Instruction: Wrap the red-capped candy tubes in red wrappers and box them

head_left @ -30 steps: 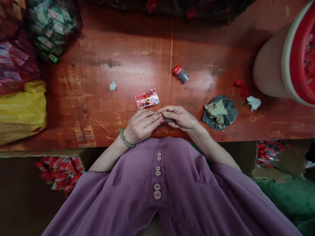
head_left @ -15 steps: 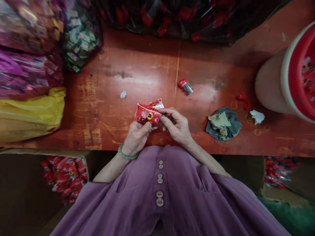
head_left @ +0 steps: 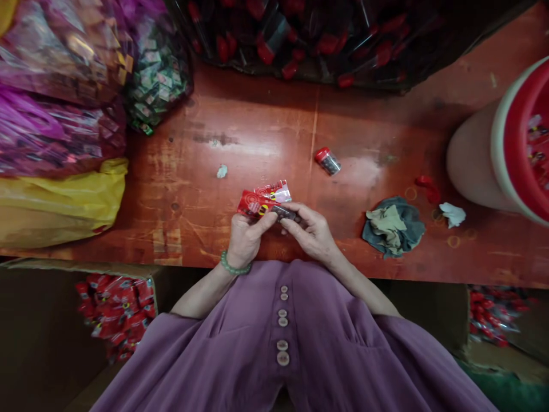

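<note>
I look down on a worn red-brown wooden table. On it lie a small red-capped clear vial, a crumpled grey-and-tan rag, a white paper scrap, a yellow plastic bag and a pale, red-lined bucket.

The red packet in my left grip carries printing, but none of it is legible.

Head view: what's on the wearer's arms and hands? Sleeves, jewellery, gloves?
No gloves: both hands are bare. The left hand has a green bead bracelet at the wrist. The right hand shows no ring or band. Forearms are bare to about the elbow, where loose mauve sleeves of a buttoned garment begin.
</note>
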Demonstrator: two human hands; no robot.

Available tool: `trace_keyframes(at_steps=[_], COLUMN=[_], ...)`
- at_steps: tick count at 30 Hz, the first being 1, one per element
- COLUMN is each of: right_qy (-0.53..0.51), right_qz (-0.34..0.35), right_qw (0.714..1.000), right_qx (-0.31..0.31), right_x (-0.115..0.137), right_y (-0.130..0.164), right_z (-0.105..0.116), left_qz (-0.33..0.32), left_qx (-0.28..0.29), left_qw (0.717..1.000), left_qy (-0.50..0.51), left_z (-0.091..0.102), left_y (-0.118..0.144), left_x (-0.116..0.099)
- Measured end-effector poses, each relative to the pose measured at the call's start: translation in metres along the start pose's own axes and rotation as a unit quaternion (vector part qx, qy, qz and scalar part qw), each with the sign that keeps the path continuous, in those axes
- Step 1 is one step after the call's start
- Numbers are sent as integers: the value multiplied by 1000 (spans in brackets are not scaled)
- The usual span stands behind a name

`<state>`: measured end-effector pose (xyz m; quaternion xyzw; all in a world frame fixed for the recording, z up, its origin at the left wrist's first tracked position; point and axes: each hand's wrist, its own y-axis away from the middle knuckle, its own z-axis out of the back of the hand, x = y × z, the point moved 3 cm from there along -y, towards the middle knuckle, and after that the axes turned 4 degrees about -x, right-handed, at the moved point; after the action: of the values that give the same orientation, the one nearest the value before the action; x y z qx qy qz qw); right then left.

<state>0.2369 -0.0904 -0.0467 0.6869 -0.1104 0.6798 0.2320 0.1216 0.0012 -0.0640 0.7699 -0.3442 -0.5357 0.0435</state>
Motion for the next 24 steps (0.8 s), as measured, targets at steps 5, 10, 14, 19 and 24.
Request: trace_keyframes(at_steps=[5,10,14,19,24], right_qy=[-115,-141,-148,-125,-58], right_qz=[-72,-77,-78,-73,-22], right_qw=[991,987,986,989,997], right_qx=[2,-8,13,27,55], right_x=[1,4,1,-8,-9], right_y=[-7,-11,-14,-18,-14], right_z=[-9,-14,-13,-14,-21], left_qz=[-23,-15,28,50,41], left_qx=[37,-25,7,21,14], left_qw=[998,999,999,998,999], left_qy=[-48,37,33,13,-12], left_z=[2,-1,-5,-1,9], left_y=[-5,-6,-1,7,18], left_x=[-6,-13,-8,-4,-12])
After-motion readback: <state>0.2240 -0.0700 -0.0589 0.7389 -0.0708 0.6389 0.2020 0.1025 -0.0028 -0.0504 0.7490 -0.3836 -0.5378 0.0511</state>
